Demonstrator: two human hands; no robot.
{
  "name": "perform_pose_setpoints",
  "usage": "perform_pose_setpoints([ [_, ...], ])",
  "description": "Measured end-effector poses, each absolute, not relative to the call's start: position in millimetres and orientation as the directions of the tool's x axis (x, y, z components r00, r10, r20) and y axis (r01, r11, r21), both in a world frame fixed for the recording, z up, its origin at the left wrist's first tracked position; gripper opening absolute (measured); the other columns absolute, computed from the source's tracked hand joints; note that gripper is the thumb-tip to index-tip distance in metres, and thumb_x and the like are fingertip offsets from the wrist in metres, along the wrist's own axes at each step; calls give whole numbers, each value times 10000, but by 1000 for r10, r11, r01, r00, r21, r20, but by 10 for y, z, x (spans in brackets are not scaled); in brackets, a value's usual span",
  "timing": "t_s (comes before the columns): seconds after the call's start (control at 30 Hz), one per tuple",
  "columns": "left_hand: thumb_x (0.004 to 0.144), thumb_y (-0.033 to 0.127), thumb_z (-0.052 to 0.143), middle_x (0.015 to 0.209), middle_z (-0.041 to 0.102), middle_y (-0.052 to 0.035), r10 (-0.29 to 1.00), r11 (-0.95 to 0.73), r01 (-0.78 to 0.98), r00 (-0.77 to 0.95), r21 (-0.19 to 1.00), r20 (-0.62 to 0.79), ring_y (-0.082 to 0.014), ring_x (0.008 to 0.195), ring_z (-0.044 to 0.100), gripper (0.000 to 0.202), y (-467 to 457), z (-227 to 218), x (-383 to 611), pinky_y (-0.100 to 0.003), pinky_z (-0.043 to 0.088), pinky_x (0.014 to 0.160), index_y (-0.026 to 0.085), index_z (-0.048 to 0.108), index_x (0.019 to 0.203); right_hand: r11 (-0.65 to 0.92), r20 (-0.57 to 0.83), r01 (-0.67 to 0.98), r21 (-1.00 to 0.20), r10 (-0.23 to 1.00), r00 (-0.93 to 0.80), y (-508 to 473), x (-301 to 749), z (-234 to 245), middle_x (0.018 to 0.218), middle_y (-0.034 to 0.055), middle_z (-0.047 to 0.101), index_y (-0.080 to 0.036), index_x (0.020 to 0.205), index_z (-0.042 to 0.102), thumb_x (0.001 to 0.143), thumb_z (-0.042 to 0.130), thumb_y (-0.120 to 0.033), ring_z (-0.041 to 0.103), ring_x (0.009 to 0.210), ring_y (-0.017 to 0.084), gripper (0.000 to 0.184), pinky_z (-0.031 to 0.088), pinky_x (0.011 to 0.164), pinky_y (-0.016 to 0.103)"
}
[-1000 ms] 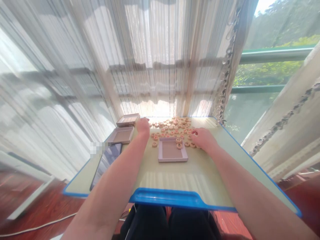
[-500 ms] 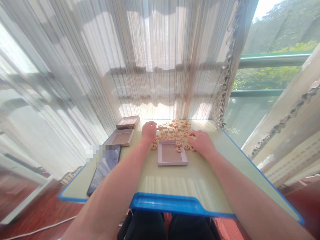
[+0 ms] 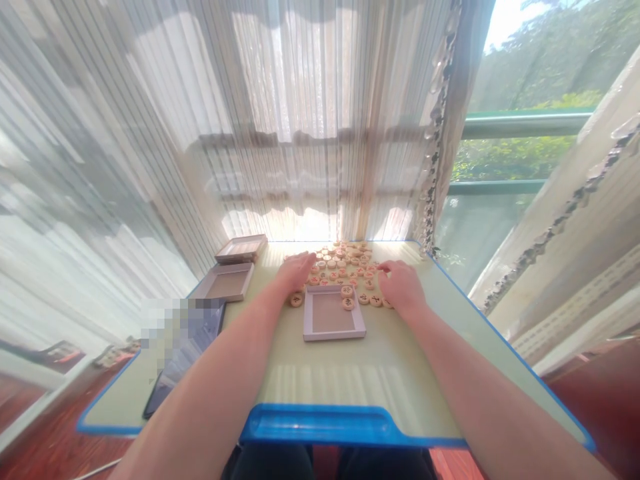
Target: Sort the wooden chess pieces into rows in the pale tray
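Note:
Many round wooden Chinese chess pieces [image 3: 332,265] with red or dark characters are spread over the far middle of the table. My left hand [image 3: 297,272] lies at their left edge, fingers stretched to the right, with no piece visible in it. A single piece [image 3: 296,299] sits just below that wrist. On the right side of the spread is my right hand [image 3: 401,285], its fingers loosely bent and apart, close to a few pieces [image 3: 376,301]. Between my forearms stands a shallow open box [image 3: 335,336], with two pieces [image 3: 348,304] in its upper right corner.
Another shallow box [image 3: 227,283] and a stacked pair of box parts [image 3: 241,248] lie at the far left. A dark tablet [image 3: 187,360], partly pixelated, rests beside my left forearm. The table [image 3: 350,387] has a blue rim and front tray. Sheer curtains [image 3: 310,120] hang behind.
My left hand has unfolded from a closed shape and now stretches its fingers over the pieces' left edge. My right hand stays beside the pieces. The camera view has shifted slightly.

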State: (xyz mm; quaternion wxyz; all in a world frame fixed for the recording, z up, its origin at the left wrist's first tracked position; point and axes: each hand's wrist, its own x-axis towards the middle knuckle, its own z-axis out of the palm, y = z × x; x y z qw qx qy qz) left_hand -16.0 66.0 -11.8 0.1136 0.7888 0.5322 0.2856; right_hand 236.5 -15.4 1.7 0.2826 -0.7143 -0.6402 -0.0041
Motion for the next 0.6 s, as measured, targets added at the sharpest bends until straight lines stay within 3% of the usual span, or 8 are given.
perform_pose_setpoints([
  [0.13,899,535,146,1027,630,-79,886,-439,812,319,386,337,-211,1005,537,596,639,-129,-156,-359,391,923,205,635,976,-30,376,899,-436,902,212,-139,2379,12,1013,84,629,-179,962,663,790,410,-200,512,1000,228,307,369,894,326],
  [0.33,887,568,167,1311,476,-93,877,-412,876,307,250,369,-262,1249,358,601,602,-147,-119,-419,272,1040,218,538,1206,-83,361,871,-485,888,285,-118,2429,4,1030,92,625,-169,961,665,775,410,-173,522,1012,227,315,384,890,327],
  [0.4,900,548,98,1241,537,-83,879,-438,862,351,255,324,-246,1187,433,627,574,-120,-111,-398,329,995,220,587,1115,-93,357,866,-491,885,298,-111,2443,3,1037,100,622,-162,976,662,777,403,-170,521,1024,229,326,380,903,332],
  [0.47,898,551,67,1052,623,-84,877,-451,860,377,239,298,-228,1037,532,667,537,-80,-107,-369,399,903,205,636,935,-94,354,867,-489,887,296,-103,2450,1,1041,105,620,-158,989,658,779,397,-167,520,1034,228,335,376,918,336],
  [0.6,886,576,78,877,637,-84,869,-429,889,356,163,344,-227,915,566,685,477,-17,-97,-352,425,812,188,629,764,-76,336,885,-459,908,251,-82,2453,-9,1055,102,615,-165,1004,656,770,396,-151,524,1035,228,351,374,936,345],
])
